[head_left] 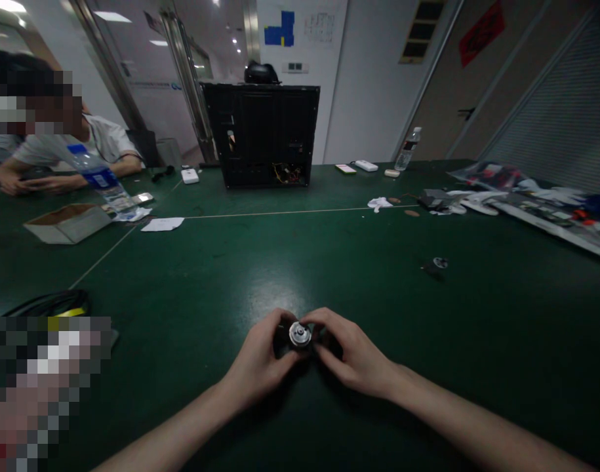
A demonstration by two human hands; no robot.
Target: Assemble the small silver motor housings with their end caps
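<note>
Both my hands meet low in the middle of the view over the green table (300,262). Between them sits a small round part (300,334), black around the outside with a shiny silver disc on top. My left hand (263,360) curls round its left side, fingers closed on it. My right hand (351,357) pinches its right side with thumb and fingertips. The part's underside is hidden by my fingers.
A small dark and silver piece (436,265) lies to the right. A black computer case (261,134) stands at the back. A cardboard box (68,223), a water bottle (99,176) and a seated person (58,154) are at the left. Papers and parts (526,196) crowd the right edge.
</note>
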